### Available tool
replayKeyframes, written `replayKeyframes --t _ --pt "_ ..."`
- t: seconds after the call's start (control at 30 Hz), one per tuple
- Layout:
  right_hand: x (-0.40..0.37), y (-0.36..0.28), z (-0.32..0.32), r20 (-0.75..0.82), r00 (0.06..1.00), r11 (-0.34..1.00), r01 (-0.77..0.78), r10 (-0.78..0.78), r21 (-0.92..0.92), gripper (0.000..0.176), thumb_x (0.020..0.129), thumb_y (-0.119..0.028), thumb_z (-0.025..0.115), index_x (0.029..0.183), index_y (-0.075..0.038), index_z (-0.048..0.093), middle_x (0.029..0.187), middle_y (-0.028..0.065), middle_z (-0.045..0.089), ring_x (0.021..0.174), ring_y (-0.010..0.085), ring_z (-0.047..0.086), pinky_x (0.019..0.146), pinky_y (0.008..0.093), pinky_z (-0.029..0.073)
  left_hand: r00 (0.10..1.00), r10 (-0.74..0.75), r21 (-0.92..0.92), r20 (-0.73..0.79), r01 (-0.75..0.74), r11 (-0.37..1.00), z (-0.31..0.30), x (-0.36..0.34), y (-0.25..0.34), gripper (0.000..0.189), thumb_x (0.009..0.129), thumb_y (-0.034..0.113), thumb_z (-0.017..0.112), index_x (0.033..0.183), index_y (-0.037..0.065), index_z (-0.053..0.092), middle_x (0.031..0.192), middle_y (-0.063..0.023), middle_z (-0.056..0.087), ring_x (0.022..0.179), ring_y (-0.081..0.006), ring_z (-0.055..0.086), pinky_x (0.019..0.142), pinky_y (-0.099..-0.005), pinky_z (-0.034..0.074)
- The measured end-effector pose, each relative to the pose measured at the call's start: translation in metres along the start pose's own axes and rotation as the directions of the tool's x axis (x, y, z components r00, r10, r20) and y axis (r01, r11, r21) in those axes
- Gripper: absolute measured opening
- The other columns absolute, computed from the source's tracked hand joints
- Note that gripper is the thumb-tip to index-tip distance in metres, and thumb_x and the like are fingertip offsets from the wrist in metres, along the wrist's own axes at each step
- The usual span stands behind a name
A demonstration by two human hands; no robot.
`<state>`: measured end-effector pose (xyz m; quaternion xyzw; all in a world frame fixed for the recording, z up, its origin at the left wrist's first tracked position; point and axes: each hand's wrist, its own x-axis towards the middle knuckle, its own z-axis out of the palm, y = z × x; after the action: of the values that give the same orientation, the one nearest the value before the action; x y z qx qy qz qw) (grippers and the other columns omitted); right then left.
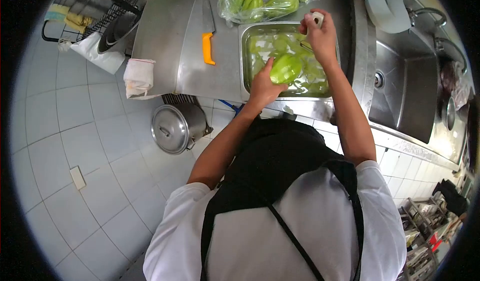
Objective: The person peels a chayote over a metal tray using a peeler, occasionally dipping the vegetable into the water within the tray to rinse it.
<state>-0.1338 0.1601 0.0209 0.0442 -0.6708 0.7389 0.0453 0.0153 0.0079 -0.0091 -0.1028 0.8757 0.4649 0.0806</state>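
My left hand [266, 88] is closed around a pale green chayote [286, 69], held over a rectangular metal tray [243, 63]. Green peelings or pieces [316, 72] lie in the tray in what looks like water. My right hand [320, 37] grips the white handle of a peeler [317, 19], its metal end pointing down toward the chayote without clearly touching it. Behind the tray, a clear plastic bag [239, 12] holds several more chayotes [281, 4]. Left of the tray lies a knife [208, 46] with an orange handle.
To the right is a steel sink [405, 76] with a faucet [429, 12] and a translucent white container [386, 8]. A folded cloth [139, 76] hangs at the counter's left corner. A lidded metal pot [170, 128] stands on the tiled floor below.
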Motion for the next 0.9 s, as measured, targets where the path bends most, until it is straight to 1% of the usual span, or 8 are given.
replayKeyframes --t 0.1,0.23,0.33,0.4,0.57,0.73,0.77,0.9 --pt "-0.003 0.007 0.001 0.004 0.963 0.886 -0.25 0.27 0.391 0.021 0.096 -0.013 0.06 0.108 0.0 0.049 0.079 0.0118 0.061 0.066 0.0202 0.061 0.057 0.0339 0.053 0.998 0.052 0.083 -0.037 -0.049 0.995 0.008 -0.002 -0.001 0.098 0.064 0.017 0.083 0.147 -0.001 0.033 0.12 -0.0246 0.063 0.111 -0.0356 0.062 0.1 -0.0371 0.045" --pt "-0.026 0.03 0.006 0.019 0.848 0.7 -0.45 0.53 0.555 0.021 0.097 -0.013 0.058 0.108 -0.003 0.044 0.076 0.0103 0.055 0.06 0.0197 0.055 0.052 0.0351 0.049 0.999 0.012 0.047 -0.048 -0.01 0.999 0.007 0.0 0.005 0.092 0.065 0.02 0.079 0.143 0.001 0.037 0.121 -0.0268 0.061 0.112 -0.0398 0.06 0.095 -0.0428 0.048" --pt "-0.036 0.036 0.011 -0.037 0.833 0.662 -0.412 0.552 0.627 0.012 0.099 -0.014 0.055 0.1 -0.004 0.049 0.078 0.0081 0.053 0.064 0.0183 0.053 0.055 0.035 0.048 0.998 -0.056 0.024 -0.017 0.056 0.998 0.006 0.001 0.01 0.091 0.065 0.02 0.079 0.142 -0.002 0.037 0.121 -0.0277 0.06 0.113 -0.0404 0.059 0.095 -0.0432 0.047" --pt "-0.031 0.046 0.01 -0.1 0.851 0.713 -0.361 0.515 0.601 0.014 0.099 -0.014 0.056 0.101 -0.003 0.048 0.076 0.009 0.054 0.062 0.0191 0.052 0.055 0.0354 0.047 0.998 -0.059 0.016 0.017 0.058 0.998 0.001 0.001 0.013 0.091 0.065 0.02 0.079 0.142 -0.004 0.036 0.122 -0.0284 0.059 0.114 -0.0406 0.058 0.096 -0.0431 0.047" --pt "-0.009 0.073 -0.002 -0.213 0.885 0.808 -0.249 0.414 0.533 0.022 0.096 -0.013 0.06 0.104 0.0 0.044 0.074 0.0113 0.056 0.054 0.0205 0.053 0.047 0.0365 0.047 0.998 0.046 0.027 -0.045 -0.044 0.999 0.012 -0.003 -0.006 0.092 0.066 0.019 0.08 0.142 -0.007 0.035 0.125 -0.0291 0.057 0.116 -0.0411 0.057 0.098 -0.0426 0.046" --pt "-0.005 0.068 -0.001 -0.261 0.904 0.886 -0.212 0.338 0.412 0.018 0.097 -0.013 0.058 0.102 0.0 0.047 0.074 0.0108 0.055 0.057 0.0203 0.054 0.049 0.0363 0.047 0.997 0.071 0.018 -0.035 -0.071 0.997 0.012 -0.004 -0.005 0.093 0.066 0.018 0.081 0.143 -0.005 0.034 0.127 -0.0292 0.056 0.117 -0.0415 0.056 0.099 -0.0425 0.045" --pt "-0.004 0.061 0.003 -0.267 0.91 0.9 -0.201 0.318 0.386 0.017 0.098 -0.013 0.057 0.102 0.0 0.048 0.074 0.0103 0.055 0.058 0.02 0.053 0.051 0.0362 0.047 0.998 0.066 0.024 -0.019 -0.065 0.998 0.009 -0.005 -0.003 0.093 0.066 0.017 0.081 0.143 -0.004 0.034 0.127 -0.0292 0.056 0.117 -0.0415 0.056 0.099 -0.0425 0.045" --pt "-0.006 0.055 0.005 -0.124 0.871 0.773 -0.345 0.475 0.533 0.02 0.095 -0.011 0.059 0.106 0.0 0.046 0.074 0.0121 0.057 0.055 0.0208 0.055 0.047 0.0362 0.048 0.995 0.085 -0.019 -0.043 -0.086 0.996 0.011 -0.004 -0.006 0.093 0.066 0.014 0.08 0.145 -0.001 0.035 0.125 -0.0288 0.057 0.116 -0.0417 0.057 0.099 -0.043 0.046"
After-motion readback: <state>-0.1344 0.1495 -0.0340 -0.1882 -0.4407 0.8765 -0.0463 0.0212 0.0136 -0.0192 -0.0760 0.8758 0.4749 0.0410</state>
